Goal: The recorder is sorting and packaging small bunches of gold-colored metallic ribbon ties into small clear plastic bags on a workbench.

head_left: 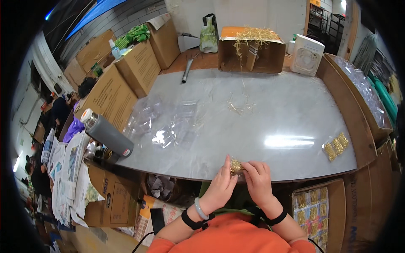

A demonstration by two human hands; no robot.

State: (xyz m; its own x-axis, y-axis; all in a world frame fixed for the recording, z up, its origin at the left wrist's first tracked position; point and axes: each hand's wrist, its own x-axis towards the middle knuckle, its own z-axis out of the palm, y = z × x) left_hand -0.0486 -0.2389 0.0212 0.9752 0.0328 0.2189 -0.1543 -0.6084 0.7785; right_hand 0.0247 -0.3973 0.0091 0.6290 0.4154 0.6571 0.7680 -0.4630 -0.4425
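At the table's near edge, a small clump of gold shredded filler (236,165) lies between my two hands. My left hand (220,185) grips its left side, with the index finger pointing up along it. The fingers of my right hand (258,179) are bent and pressed onto its right side. Whether a clear tray surrounds the clump is too small to tell. Toward the right edge lies a clear compartmented pack (336,146) filled with gold shreds. Left of the middle, several clear plastic trays (168,122) are heaped. Loose gold strands (241,106) are scattered farther back.
A grey flask (107,133) stands at the left edge beside cardboard boxes (107,97). At the back are a metal tube (187,71), an open carton (251,57) topped with gold shreds, and a white fan (307,55). A box of filled packs (312,211) sits below right.
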